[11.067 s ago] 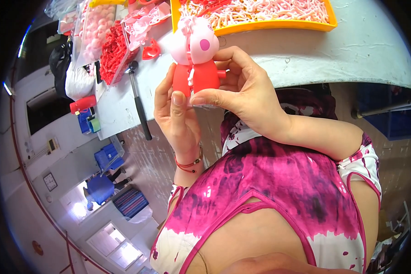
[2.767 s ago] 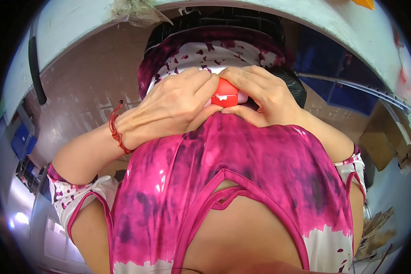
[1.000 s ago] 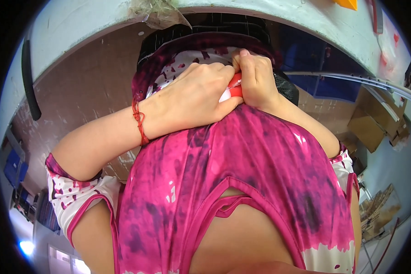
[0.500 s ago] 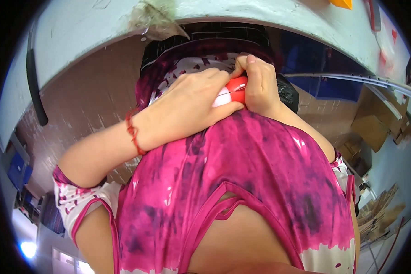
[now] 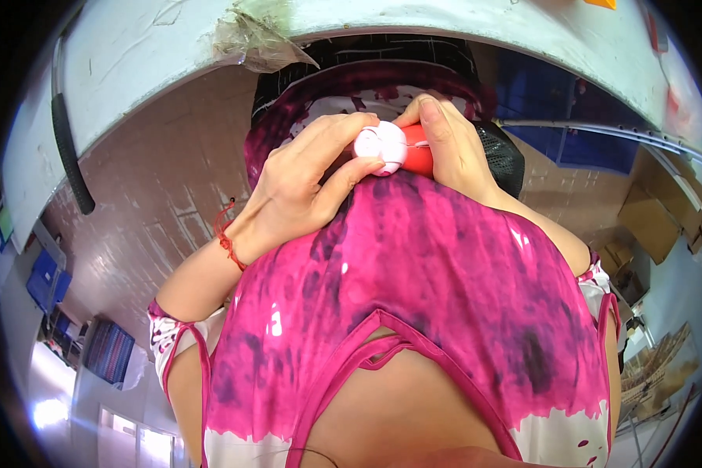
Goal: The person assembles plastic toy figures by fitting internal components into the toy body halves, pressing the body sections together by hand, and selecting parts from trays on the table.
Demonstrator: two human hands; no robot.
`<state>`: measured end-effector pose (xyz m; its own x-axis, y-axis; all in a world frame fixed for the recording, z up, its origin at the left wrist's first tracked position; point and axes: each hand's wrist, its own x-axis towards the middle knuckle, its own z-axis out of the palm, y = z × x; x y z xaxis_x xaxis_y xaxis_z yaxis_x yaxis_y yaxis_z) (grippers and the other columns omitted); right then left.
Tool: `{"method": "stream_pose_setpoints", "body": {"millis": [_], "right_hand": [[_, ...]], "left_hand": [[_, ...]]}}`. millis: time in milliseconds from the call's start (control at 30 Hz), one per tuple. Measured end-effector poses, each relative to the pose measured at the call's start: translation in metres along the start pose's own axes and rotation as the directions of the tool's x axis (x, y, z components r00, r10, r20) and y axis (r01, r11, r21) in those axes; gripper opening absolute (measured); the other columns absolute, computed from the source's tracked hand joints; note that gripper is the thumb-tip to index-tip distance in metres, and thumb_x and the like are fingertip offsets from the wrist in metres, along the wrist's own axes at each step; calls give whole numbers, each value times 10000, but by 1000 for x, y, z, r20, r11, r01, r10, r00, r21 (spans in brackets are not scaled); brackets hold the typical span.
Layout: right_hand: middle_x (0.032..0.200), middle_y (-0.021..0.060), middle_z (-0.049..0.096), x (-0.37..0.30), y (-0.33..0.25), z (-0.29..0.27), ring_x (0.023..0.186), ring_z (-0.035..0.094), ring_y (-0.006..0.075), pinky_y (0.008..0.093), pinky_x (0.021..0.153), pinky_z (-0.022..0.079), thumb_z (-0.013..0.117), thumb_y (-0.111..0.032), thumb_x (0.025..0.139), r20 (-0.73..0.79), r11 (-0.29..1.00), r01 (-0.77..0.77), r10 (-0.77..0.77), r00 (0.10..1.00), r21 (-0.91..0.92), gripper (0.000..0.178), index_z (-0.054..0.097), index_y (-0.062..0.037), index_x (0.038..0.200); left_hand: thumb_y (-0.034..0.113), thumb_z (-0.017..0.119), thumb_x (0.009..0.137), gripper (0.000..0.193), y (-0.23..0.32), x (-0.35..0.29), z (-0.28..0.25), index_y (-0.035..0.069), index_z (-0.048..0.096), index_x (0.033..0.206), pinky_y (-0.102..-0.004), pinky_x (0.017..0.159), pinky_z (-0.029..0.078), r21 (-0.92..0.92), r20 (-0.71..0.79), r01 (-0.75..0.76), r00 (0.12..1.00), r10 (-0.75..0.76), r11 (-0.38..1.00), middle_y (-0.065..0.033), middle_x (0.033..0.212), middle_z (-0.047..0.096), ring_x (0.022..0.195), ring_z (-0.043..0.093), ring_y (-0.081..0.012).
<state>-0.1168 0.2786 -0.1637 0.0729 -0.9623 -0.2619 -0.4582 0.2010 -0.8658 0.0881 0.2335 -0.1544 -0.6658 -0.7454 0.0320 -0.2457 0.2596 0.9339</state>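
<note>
A rounded red-and-white plastic object (image 5: 418, 153) is held between my two hands, in front of my body over my lap. Its white ball-like end (image 5: 381, 147) points left, and the red part runs right into my palm. The thumb and fingertips of my left hand (image 5: 300, 168) close on the white end from both sides. My right hand (image 5: 454, 144) wraps the red part, which hides its far end; its thumb lies along the top. I cannot make out what kind of thing the object is.
A pale worktable (image 5: 148, 58) curves across the far side, with a crumpled clear plastic bag (image 5: 261, 39) at its edge. Blue bins (image 5: 558, 113) stand beneath it at the far right. Cardboard (image 5: 659, 207) lies on the right, and a black-gripped bar (image 5: 69, 152) hangs at the left.
My left hand has drawn back left from over the object, so its white end now shows between thumb and fingers. My right hand keeps its hold on the red part.
</note>
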Motion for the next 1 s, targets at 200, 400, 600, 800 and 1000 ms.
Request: {"method": "stream_pose_setpoints", "body": {"millis": [200,400,600,800,1000], "right_hand": [[967,132,580,5,-4,-14,926,550,294,369,822,434,645,-366,844,209,997,71,-72,975,11,408,564,-35,1070],[1074,129,596,14,-7,-8,1023,563,303,385,887,444,695,-268,803,262,952,306,-301,917,21,459,544,-26,1162],[1082,125,589,16,-5,-6,1037,558,307,392,894,447,695,-235,799,254,942,336,-323,911,-6,444,549,-34,1167],[1148,138,548,9,-14,-19,1037,559,320,381,900,462,708,-189,770,231,943,289,-247,941,-166,475,547,-63,1198],[1107,160,571,3,-14,-14,1049,566,325,380,885,476,708,-158,750,293,902,365,-294,910,-231,480,540,-8,1174]], "left_hand": [[48,675,803,311,-7,-4,-1,-17,590,1095,-311,734,511,-45,-65,69,995,-71,997,-158,992,632,861,631,-271],[24,683,792,293,-6,-6,-24,-24,611,1071,-296,714,528,68,-41,31,999,-29,997,-153,1014,644,858,642,-240],[40,722,761,334,-11,-8,-27,-19,600,1066,-303,703,534,84,25,-29,999,27,996,-156,1027,644,853,642,-247],[120,746,746,385,1,1,-28,-4,586,1074,-312,681,527,157,107,18,994,-35,987,-137,978,634,809,646,-246],[167,724,751,370,4,9,-20,5,584,1052,-348,656,504,229,253,15,965,-74,973,-127,890,584,755,602,-308]]}}
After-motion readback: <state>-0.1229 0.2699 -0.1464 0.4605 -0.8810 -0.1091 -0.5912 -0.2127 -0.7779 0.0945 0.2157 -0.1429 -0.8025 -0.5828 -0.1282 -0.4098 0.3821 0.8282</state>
